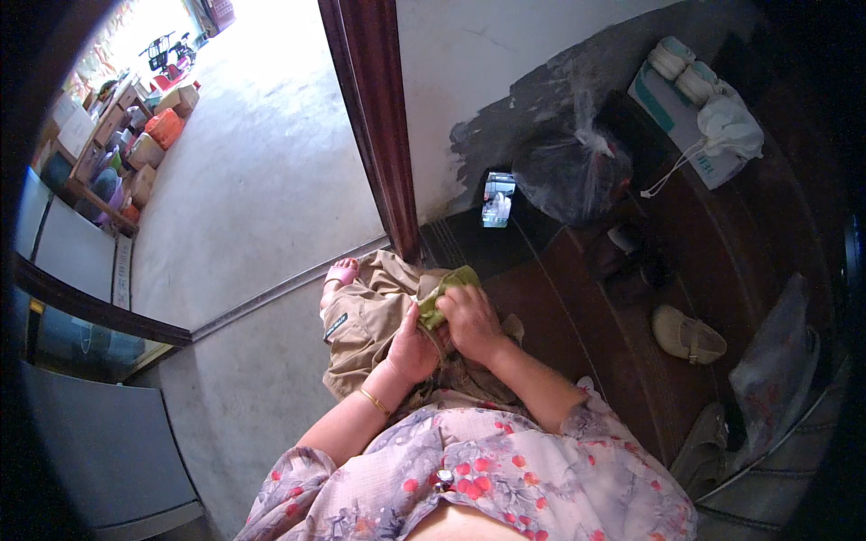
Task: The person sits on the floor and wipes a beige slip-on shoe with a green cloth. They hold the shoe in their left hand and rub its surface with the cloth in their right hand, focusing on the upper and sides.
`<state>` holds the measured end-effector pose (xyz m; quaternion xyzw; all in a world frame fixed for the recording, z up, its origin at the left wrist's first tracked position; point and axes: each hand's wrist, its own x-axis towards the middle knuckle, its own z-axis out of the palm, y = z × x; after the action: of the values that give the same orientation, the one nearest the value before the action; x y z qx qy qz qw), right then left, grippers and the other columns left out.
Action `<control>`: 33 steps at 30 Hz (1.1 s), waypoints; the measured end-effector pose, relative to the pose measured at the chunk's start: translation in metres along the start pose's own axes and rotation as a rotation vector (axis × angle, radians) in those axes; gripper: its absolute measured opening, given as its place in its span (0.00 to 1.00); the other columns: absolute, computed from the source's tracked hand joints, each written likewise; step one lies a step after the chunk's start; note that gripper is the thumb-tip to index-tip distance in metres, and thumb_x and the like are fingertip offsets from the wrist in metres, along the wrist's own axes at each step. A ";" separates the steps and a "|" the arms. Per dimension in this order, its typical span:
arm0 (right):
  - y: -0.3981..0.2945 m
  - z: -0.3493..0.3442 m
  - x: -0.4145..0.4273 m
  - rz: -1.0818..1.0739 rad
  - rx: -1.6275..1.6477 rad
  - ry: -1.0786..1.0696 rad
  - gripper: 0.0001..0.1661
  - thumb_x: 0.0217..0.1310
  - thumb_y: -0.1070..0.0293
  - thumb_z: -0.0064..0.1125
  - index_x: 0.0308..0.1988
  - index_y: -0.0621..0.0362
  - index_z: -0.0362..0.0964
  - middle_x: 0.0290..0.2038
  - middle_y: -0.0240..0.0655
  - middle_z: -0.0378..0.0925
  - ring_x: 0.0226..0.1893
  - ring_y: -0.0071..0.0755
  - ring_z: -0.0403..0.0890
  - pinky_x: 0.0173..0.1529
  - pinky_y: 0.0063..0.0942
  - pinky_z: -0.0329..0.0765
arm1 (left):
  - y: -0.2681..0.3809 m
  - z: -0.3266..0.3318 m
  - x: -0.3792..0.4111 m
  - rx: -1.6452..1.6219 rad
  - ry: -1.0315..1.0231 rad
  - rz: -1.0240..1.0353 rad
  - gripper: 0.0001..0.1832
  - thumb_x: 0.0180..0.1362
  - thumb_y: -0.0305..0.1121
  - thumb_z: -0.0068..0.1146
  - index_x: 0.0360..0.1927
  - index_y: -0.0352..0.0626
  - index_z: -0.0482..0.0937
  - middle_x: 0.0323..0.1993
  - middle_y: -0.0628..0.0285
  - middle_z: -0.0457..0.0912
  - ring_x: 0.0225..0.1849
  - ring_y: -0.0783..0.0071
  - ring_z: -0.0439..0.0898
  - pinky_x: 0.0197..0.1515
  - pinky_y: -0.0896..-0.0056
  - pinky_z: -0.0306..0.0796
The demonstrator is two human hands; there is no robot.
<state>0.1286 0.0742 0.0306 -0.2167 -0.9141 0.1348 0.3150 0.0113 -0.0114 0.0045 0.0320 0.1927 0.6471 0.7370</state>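
Note:
Khaki trousers [365, 324] with a dark patch lie gathered over my lap. At their upper right part is a piece of yellow-green cloth [462, 276]. My left hand [414, 348], below a gold bangle [375, 401], grips the khaki cloth with the thumb pointing up along it. My right hand [469, 321] has its fingers bent and closed on the yellow-green cloth, close beside the left hand. The fingertips and the folds between both hands are partly hidden. A foot in a pink sandal [342, 272] shows at the trousers' upper left edge.
A lit phone [498, 199] leans near a tied plastic bag [575, 169]. Shoes and a white pouch [731, 125] rest on a box [717, 169] at the upper right. A beige shoe [689, 335] lies on the right. A dark red door frame [372, 122] stands ahead.

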 end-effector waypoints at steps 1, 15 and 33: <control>0.004 0.005 0.017 0.047 -0.044 -0.024 0.08 0.52 0.72 0.47 0.36 0.56 0.68 0.37 0.40 0.71 0.41 0.48 0.71 0.45 0.42 0.69 | 0.003 -0.001 0.001 -0.003 0.015 0.021 0.30 0.67 0.56 0.33 0.64 0.47 0.62 0.61 0.59 0.69 0.62 0.64 0.67 0.67 0.61 0.56; -0.010 -0.015 -0.035 0.130 -0.004 -0.091 0.15 0.44 0.70 0.55 0.36 0.58 0.67 0.32 0.42 0.71 0.36 0.49 0.73 0.39 0.47 0.71 | -0.001 -0.001 -0.004 0.022 -0.020 -0.044 0.24 0.67 0.54 0.37 0.55 0.50 0.68 0.52 0.62 0.75 0.56 0.67 0.72 0.61 0.63 0.62; 0.015 -0.008 0.034 0.003 -0.138 -0.150 0.12 0.47 0.69 0.56 0.36 0.56 0.69 0.33 0.41 0.70 0.38 0.49 0.72 0.39 0.45 0.70 | 0.001 -0.013 0.000 -0.036 -0.014 -0.025 0.22 0.66 0.54 0.39 0.54 0.50 0.67 0.47 0.60 0.76 0.49 0.67 0.74 0.56 0.64 0.66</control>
<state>0.1146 0.1047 0.0488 -0.2287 -0.9418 0.0880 0.2300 0.0061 -0.0142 -0.0071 0.0209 0.1762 0.6409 0.7468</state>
